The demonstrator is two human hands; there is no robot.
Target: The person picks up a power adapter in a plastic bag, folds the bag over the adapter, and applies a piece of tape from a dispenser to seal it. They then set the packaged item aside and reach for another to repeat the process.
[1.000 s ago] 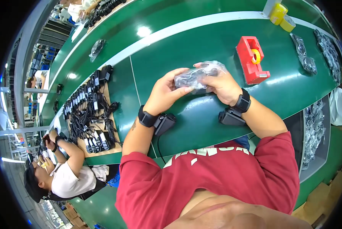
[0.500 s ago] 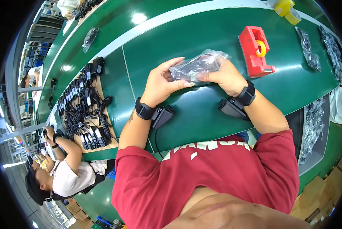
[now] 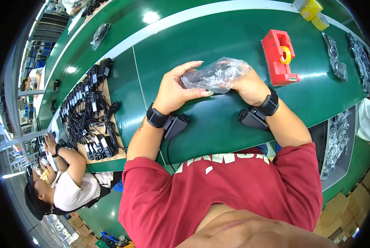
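Observation:
Both my hands hold a clear plastic bag [image 3: 218,74] with a dark item inside, just above the green table [image 3: 234,33]. My left hand [image 3: 177,89] grips the bag's left end, thumb underneath and fingers over the top. My right hand [image 3: 247,84] closes on its right end. Each wrist carries a black band with a small black device hanging from it.
A red tape dispenser [image 3: 279,56] stands right of my hands. A board of black power adapters and cables [image 3: 90,111] lies to the left, where another person [image 3: 65,186] works. Bagged items [image 3: 337,62] lie far right, more in a tray [image 3: 337,140], and yellow tape rolls [image 3: 311,9] sit at the top.
My hands and the bag have shifted slightly left and toward me on the table. My left fingers have wrapped further over the bag's end.

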